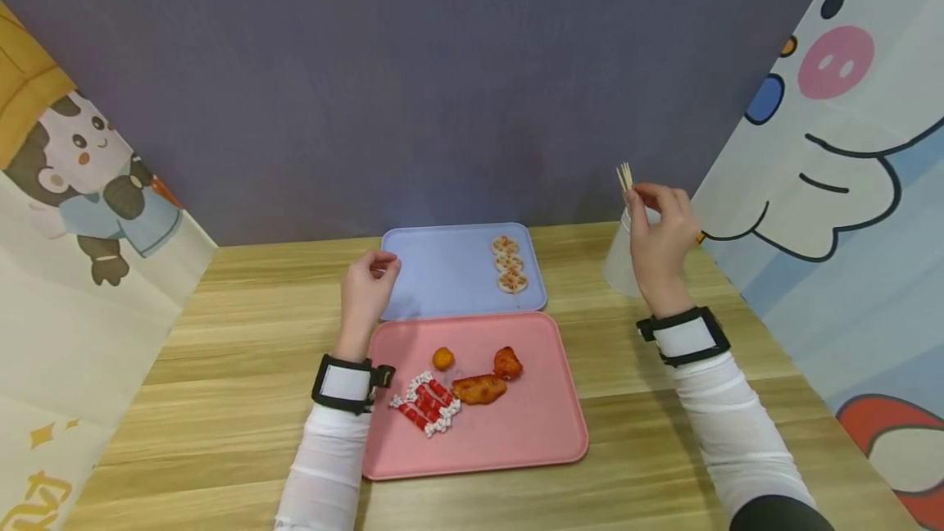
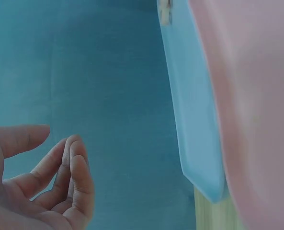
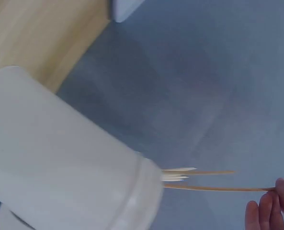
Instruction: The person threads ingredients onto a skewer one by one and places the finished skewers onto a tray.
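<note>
My right hand [image 1: 661, 240] is raised over a white paper cup [image 1: 622, 262]. Thumb and fingers pinch one end of a thin wooden skewer [image 3: 218, 189], whose other end is still inside the cup's mouth. Shorter lengths of several more skewers [image 3: 180, 175] stick out beside it. My left hand [image 1: 366, 289] hovers near the left edge of the blue tray [image 1: 435, 269]. Its fingers are loosely bent, the thumb apart from them, and nothing is held, as the left wrist view shows.
Lotus root slices [image 1: 510, 264] lie at the blue tray's right side. The pink tray [image 1: 531, 424] in front carries red-and-white wrapped sticks [image 1: 428, 404], an orange ball [image 1: 443, 359], a browned wing piece [image 1: 479, 389] and a reddish chunk [image 1: 507, 363]. A grey wall [image 1: 442, 88] rises behind the wooden table [image 1: 243, 367].
</note>
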{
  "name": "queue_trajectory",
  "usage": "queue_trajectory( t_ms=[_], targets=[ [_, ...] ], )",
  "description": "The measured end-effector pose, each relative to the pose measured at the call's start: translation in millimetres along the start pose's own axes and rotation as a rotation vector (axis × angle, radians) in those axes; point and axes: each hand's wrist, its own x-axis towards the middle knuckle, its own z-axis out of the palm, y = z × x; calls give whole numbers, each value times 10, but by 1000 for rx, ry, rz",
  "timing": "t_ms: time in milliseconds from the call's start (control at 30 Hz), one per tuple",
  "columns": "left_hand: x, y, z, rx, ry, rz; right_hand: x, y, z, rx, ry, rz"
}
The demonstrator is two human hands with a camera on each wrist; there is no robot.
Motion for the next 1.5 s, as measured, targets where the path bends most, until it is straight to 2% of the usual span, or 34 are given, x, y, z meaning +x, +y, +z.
queue_trajectory(
  t_ms=[367,600,733,867,1033,1200,1400,1500],
  targets=[
    [64,125,88,-52,-12,70,164,-366,-153,71,67,-38],
    [82,178,187,-65,-28,116,249,-617,-275,155,239,-29],
    [72,191,229,-65,-35,118,273,-752,-349,217,331,-24],
    [62,204,267,-78,-35,116,272,-852,-405,245,369,-25],
    [51,242,328,-89,-53,133,212,-884,-388,286,334,-23],
    [39,299,432,-96,-65,138,102,-864,-305,330,272,25],
    [-9,399,570,-120,-91,163,-75,-812,-200,399,153,78],
    [-44,447,625,-126,-107,181,-172,-798,-139,460,94,150]
  ],
)
